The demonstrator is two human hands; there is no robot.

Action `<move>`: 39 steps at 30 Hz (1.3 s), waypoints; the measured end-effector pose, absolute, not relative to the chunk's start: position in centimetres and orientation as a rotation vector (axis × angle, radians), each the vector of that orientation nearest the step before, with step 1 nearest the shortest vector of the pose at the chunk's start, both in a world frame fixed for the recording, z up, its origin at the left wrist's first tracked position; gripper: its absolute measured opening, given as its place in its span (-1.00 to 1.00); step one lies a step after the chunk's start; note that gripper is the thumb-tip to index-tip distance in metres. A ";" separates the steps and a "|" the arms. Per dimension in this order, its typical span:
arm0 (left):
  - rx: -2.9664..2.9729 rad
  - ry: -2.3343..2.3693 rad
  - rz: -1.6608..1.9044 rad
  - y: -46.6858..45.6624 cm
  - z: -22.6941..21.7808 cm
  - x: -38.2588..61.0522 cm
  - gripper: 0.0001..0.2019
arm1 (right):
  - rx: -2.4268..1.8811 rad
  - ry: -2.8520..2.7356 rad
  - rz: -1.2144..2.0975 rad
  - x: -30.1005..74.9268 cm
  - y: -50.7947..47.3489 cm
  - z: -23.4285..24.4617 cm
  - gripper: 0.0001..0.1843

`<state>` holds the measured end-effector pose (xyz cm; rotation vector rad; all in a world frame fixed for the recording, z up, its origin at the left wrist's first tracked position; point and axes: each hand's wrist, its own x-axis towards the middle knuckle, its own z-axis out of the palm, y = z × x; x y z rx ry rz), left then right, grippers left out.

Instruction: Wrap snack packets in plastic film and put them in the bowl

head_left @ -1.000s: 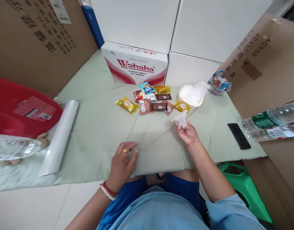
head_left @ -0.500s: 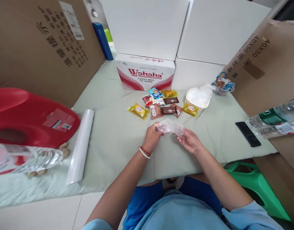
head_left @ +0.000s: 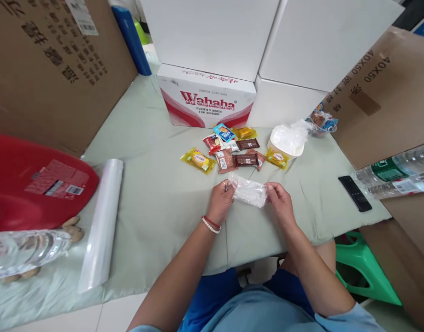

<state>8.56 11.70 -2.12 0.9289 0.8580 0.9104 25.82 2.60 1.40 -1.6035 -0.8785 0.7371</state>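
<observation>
Left hand (head_left: 221, 200), right hand (head_left: 280, 203) pinching clear film (head_left: 250, 191) inboard of tabletop (head_left: 156, 207) front edge, seemingly flattening it, likely needing even tension next.

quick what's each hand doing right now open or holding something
Left hand: closed, holding one end of the crinkled clear plastic.
Right hand: closed, holding the other end of the same plastic.
</observation>
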 end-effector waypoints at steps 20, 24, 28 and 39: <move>0.793 0.610 0.813 12.9 -0.7 8.8 -0.32 | -1.491 -0.595 0.860 24.7 0.7 2.5 -0.53; 1.027 0.546 0.699 11.7 -0.7 9.4 -0.43 | -1.493 -0.732 0.891 23.9 0.9 2.2 -0.58; 1.081 0.518 0.693 11.6 -1.0 9.5 -0.48 | -1.448 -0.800 1.007 23.5 1.5 2.2 -0.60; 0.877 0.535 0.831 13.4 -1.5 8.0 -0.46 | -1.422 -0.540 1.071 28.3 1.6 1.3 -0.50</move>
